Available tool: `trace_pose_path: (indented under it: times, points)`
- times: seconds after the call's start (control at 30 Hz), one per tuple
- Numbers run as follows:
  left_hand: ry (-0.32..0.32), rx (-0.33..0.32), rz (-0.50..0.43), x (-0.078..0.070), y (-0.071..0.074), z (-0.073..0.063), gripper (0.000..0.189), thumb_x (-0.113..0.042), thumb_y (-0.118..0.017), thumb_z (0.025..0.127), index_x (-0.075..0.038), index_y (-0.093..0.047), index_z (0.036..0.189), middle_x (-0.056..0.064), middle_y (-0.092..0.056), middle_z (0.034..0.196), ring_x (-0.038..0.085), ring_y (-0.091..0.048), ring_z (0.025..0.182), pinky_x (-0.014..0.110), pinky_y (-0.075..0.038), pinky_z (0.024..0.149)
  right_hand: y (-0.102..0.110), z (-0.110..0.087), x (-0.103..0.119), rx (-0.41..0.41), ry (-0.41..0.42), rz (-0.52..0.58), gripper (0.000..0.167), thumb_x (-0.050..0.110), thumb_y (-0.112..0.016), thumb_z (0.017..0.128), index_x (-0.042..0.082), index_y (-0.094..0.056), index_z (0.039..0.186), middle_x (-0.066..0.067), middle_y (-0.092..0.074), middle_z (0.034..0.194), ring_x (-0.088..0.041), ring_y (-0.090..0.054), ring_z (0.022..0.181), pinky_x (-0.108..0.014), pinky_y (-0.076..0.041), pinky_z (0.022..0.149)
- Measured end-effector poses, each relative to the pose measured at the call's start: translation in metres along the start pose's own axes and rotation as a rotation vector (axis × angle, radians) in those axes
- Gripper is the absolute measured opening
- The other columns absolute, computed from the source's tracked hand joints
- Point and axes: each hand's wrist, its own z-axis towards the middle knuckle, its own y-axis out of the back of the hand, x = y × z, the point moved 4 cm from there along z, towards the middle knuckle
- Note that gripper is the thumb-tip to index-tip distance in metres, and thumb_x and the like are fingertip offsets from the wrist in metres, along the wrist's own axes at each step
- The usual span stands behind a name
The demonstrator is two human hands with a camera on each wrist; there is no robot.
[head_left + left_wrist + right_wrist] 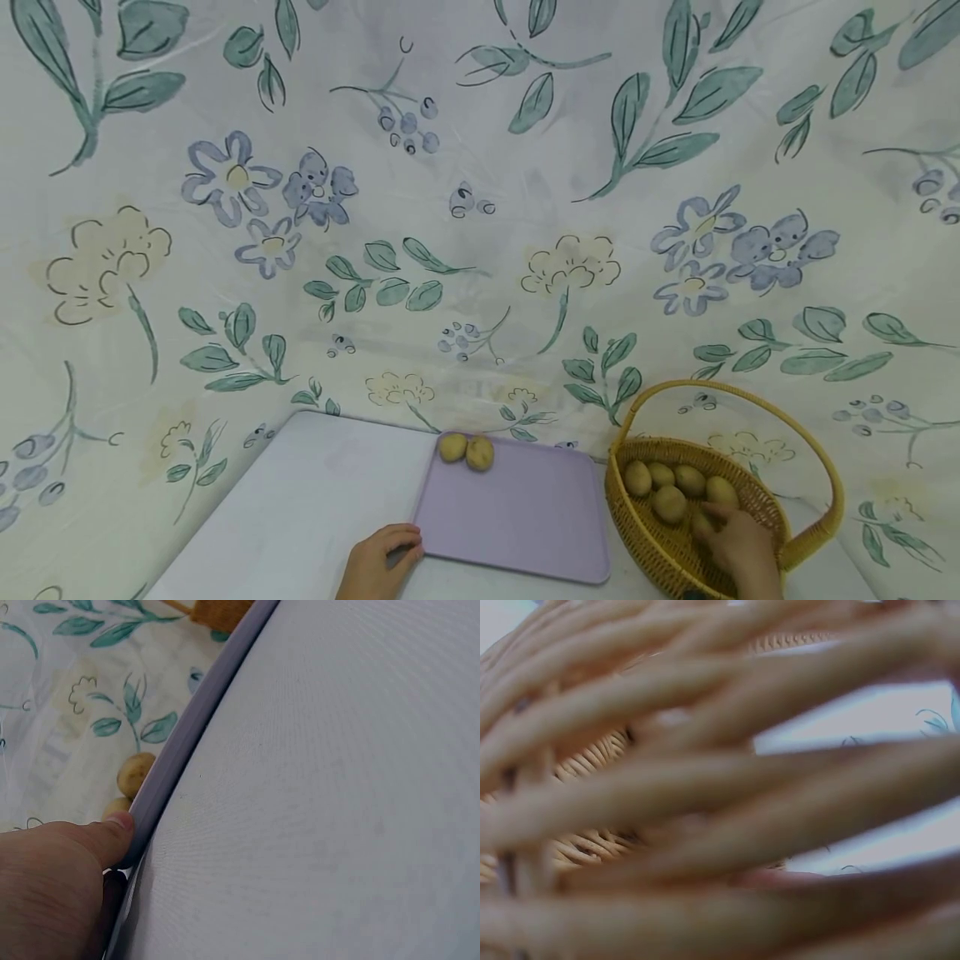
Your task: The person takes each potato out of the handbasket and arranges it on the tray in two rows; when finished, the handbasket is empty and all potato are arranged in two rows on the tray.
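Note:
A lavender tray [517,517] lies on the white table, with two potatoes [480,453] side by side in its far left corner. My left hand [381,560] holds the tray at its near left corner; in the left wrist view the thumb [116,829] lies against the rim. To the right stands a wicker basket [630,525] with a tall handle and several potatoes [669,504] inside. My right hand [738,542] reaches into it and grips a potato [702,527], partly hidden by the fingers. Blurred basket weave [667,795] fills most of the right wrist view.
The basket's handle [750,396] arches above its opening, over the right forearm's side. White table surface [315,492] extends left of the tray. A flower-printed cloth [480,250] hangs behind the table and on both sides.

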Motion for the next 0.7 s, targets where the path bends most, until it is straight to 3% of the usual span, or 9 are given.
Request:
trace_pose_path:
  times: [0.13, 0.4, 0.57, 0.7]
  points:
    - [0.008, 0.003, 0.013, 0.0018, -0.0008, 0.0008, 0.011, -0.017, -0.083, 0.083, -0.015, -0.08, 0.094, -0.009, -0.077, 0.103, 0.02, -0.074, 0.101, 0.037, -0.062, 0.092, -0.001, 0.0005, -0.0002, 0.013, -0.007, 0.011, 0.051, 0.024, -0.075, 0.088, -0.006, -0.064, 0.128, -0.038, -0.059, 0.13, -0.066, -0.048, 0.122, -0.084, -0.023, 0.106]
    - [-0.003, -0.007, 0.009, 0.0031, -0.0024, 0.0002, 0.011, -0.016, -0.083, 0.083, -0.015, -0.08, 0.093, -0.009, -0.077, 0.103, 0.02, -0.074, 0.1, 0.037, -0.062, 0.092, -0.0039, 0.0007, -0.0015, 0.051, 0.011, 0.023, 0.058, 0.036, -0.08, 0.083, -0.001, -0.067, 0.126, -0.039, -0.061, 0.126, -0.065, -0.054, 0.114, -0.071, -0.05, 0.091]
    - [-0.007, -0.04, 0.015, 0.0041, -0.0026, 0.0006, 0.011, -0.014, -0.084, 0.081, -0.015, -0.081, 0.091, -0.011, -0.077, 0.101, 0.018, -0.074, 0.099, 0.035, -0.062, 0.091, -0.005, 0.0011, 0.0007, 0.048, 0.026, 0.003, 0.055, 0.033, -0.081, 0.084, -0.001, -0.068, 0.125, -0.037, -0.061, 0.128, -0.064, -0.054, 0.115, -0.07, -0.051, 0.09]
    - [-0.005, -0.032, 0.012, 0.0031, -0.0016, 0.0006, 0.011, -0.015, -0.084, 0.082, -0.015, -0.08, 0.092, -0.01, -0.077, 0.102, 0.018, -0.074, 0.1, 0.035, -0.062, 0.092, -0.0055, 0.0007, 0.0012, 0.028, 0.043, -0.009, 0.051, 0.032, -0.081, 0.085, -0.001, -0.07, 0.123, -0.035, -0.064, 0.126, -0.062, -0.056, 0.113, -0.07, -0.05, 0.091]
